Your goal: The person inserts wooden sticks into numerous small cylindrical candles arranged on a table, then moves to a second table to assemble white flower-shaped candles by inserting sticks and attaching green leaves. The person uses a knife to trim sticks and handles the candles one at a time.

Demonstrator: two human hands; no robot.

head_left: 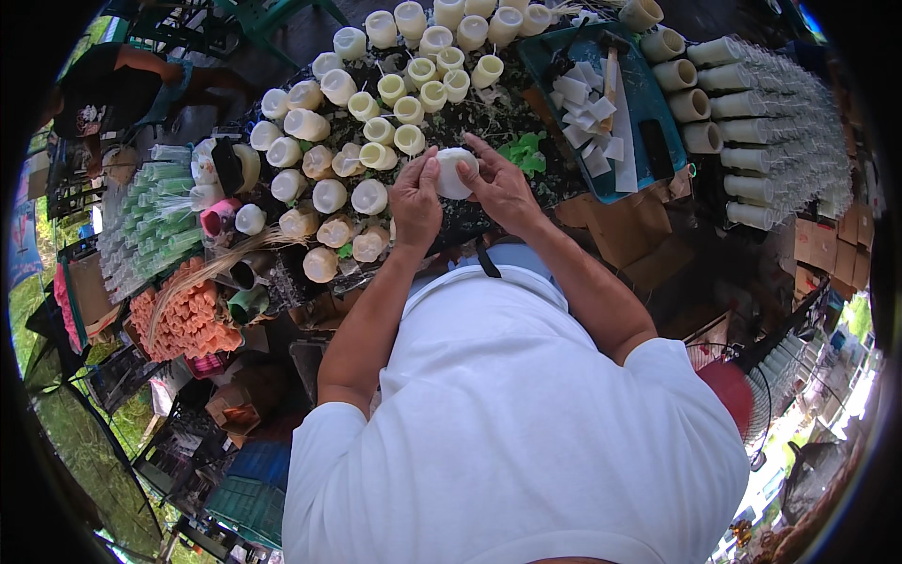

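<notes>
Between my two hands, close in front of my waist, is a round white candle (pixel 455 175) with a pale, flat face turned up. My left hand (pixel 417 199) grips its left side, the thumb resting along the edge. From the right, my right hand (pixel 505 191) holds it with the thumb on its face and the index finger stretched out beyond. Just past my hands stand several pale green candles (pixel 409 139), some with thin wicks sticking up. Cream and white candles (pixel 329 195) fill the table to the left of them.
A teal tray (pixel 660 105) at the right holds white flat pieces (pixel 592 117) and a hammer (pixel 613 70). Beyond it stand beige hollow cylinders (pixel 689 105) and rows of white cylinders (pixel 742 132). Green bundles (pixel 174 202) and orange pieces (pixel 193 315) lie left. A person (pixel 108 89) is at far left.
</notes>
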